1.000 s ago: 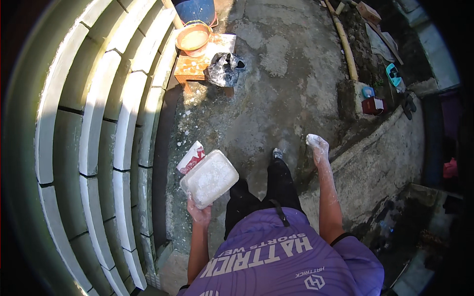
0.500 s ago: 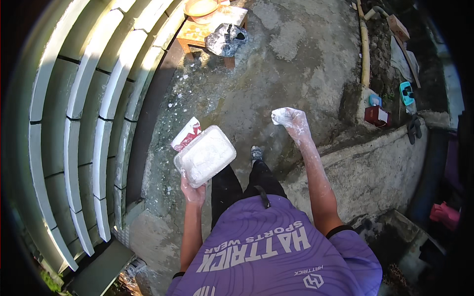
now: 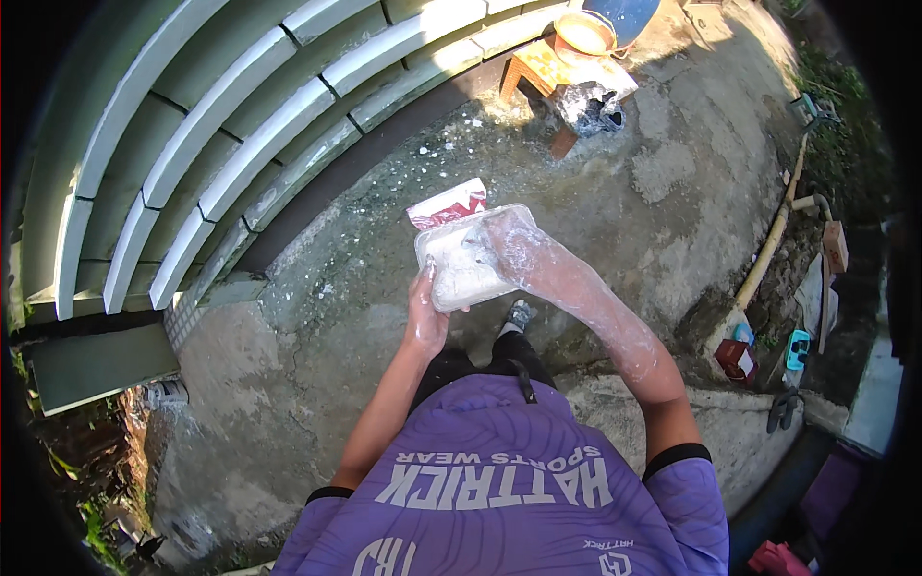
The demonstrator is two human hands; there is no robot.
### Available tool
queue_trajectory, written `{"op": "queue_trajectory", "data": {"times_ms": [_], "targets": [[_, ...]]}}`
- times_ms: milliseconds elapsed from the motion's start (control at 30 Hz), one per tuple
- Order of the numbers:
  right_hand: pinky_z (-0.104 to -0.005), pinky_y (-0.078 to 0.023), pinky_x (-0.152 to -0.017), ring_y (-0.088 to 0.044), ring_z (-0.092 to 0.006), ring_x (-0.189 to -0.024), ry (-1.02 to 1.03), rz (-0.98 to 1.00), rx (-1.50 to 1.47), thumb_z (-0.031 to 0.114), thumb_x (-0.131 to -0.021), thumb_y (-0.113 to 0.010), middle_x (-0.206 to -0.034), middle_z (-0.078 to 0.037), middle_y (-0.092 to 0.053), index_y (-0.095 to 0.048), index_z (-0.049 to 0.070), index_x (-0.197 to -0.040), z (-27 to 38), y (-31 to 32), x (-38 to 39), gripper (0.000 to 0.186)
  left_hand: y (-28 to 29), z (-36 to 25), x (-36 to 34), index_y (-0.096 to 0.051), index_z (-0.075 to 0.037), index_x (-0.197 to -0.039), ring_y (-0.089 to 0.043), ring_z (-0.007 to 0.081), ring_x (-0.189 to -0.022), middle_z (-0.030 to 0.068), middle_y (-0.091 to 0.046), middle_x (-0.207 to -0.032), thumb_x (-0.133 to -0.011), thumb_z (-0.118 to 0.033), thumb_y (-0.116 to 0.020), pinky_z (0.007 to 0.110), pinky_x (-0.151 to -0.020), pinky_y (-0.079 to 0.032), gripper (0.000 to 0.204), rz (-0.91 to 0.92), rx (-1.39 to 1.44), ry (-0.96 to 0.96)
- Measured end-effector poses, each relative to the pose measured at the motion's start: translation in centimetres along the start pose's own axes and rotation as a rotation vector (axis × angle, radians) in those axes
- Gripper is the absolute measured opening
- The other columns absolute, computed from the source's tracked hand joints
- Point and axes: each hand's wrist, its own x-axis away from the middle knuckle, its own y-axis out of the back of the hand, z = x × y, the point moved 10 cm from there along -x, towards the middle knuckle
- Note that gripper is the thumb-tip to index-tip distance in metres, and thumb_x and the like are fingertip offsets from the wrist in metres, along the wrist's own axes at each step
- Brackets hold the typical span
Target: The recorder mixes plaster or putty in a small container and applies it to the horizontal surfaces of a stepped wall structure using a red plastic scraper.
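Observation:
My left hand [image 3: 424,317] grips a white rectangular tub [image 3: 466,283] of white powder, its thumb on the near left side. My right hand [image 3: 509,254], dusted white, reaches into the powder from the right; its fingertips are hidden, so I cannot tell their shape. A red-and-white flap or packet [image 3: 447,202] juts out at the tub's far side. Below them are my dark-trousered legs and one visible shoe [image 3: 517,319], above a mottled concrete floor [image 3: 336,384].
Pale ledges [image 3: 259,144] line the upper left. An orange table [image 3: 528,67] holds a basin [image 3: 584,34] and crumpled dark bag [image 3: 591,110], beside a blue barrel [image 3: 629,14]. Pipes [image 3: 764,274], boxes [image 3: 834,245] and a low wall [image 3: 701,432] edge the right.
My right hand has swung left from beside me into the tub. The tub has shifted right and up in the picture, and the surroundings have turned as my view moved.

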Motion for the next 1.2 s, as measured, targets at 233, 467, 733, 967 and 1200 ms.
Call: {"op": "queue_trajectory", "data": {"times_ms": [233,467,733,967,1200], "targets": [[-0.036,-0.046,-0.086,-0.061,-0.0221,-0.098,0.085,-0.211,0.048,0.012,-0.082,-0.063,-0.1,-0.013,-0.065,-0.064,0.005,-0.105,9.6,0.3,-5.5,0.024,9.7,-7.4,4.2,-0.047,-0.002,-0.119,-0.063,0.017,-0.081,0.0089,-0.062,-0.098,-0.096,-0.037,-0.042,0.031,-0.055,-0.051,0.043,-0.06,0.057,-0.106],[-0.0341,-0.047,-0.085,-0.062,-0.0212,-0.095,0.054,-0.391,-0.118,0.014,-0.082,-0.062,-0.099,-0.012,-0.065,-0.064,0.005,-0.105,14.8,-0.9,-12.1,0.024,18.3,-13.6,7.9,-0.048,-0.002,-0.116,-0.062,0.017,-0.077,0.0088,-0.062,-0.096,-0.095,-0.037,-0.043,0.031,-0.053,-0.049,0.042,-0.129,0.246,-0.253],[-0.0283,-0.049,-0.078,-0.061,-0.0143,-0.089,-0.419,0.063,-1.604,0.041,-0.092,-0.053,-0.105,-0.01,-0.064,-0.059,-0.001,-0.111,8.5,-15.4,-17.9,0.046,23.0,-16.0,9.7,-0.049,-0.002,-0.115,-0.062,0.0152,-0.074,0.0079,-0.061,-0.091,-0.095,-0.038,-0.042,0.029,-0.05,-0.048,0.041,-0.161,0.19,-0.257],[-0.0303,-0.053,-0.075,-0.062,-0.0147,-0.086,-0.532,0.416,-1.539,0.018,-0.084,-0.067,-0.1,-0.006,-0.064,-0.057,0.005,-0.106,6.2,-21.4,-20.9,0.027,21.3,-15.6,7.2,-0.049,-0.003,-0.116,-0.061,0.0163,-0.074,0.0076,-0.061,-0.093,-0.095,-0.042,-0.042,0.031,-0.052,-0.048,0.045,-0.152,0.163,-0.243],[-0.0323,-0.048,-0.091,-0.057,-0.0144,-0.103,-0.269,-0.108,-1.542,0.015,-0.094,-0.052,-0.118,-0.007,-0.055,-0.041,0.004,-0.13,0.6,-9.3,-28.6,0.04,18.8,-15.8,3.5,-0.048,-0.005,-0.12,-0.061,0.0186,-0.078,0.0083,-0.061,-0.097,-0.094,-0.044,-0.041,0.033,-0.053,-0.048,0.047,-0.213,0.192,-0.284]]}}
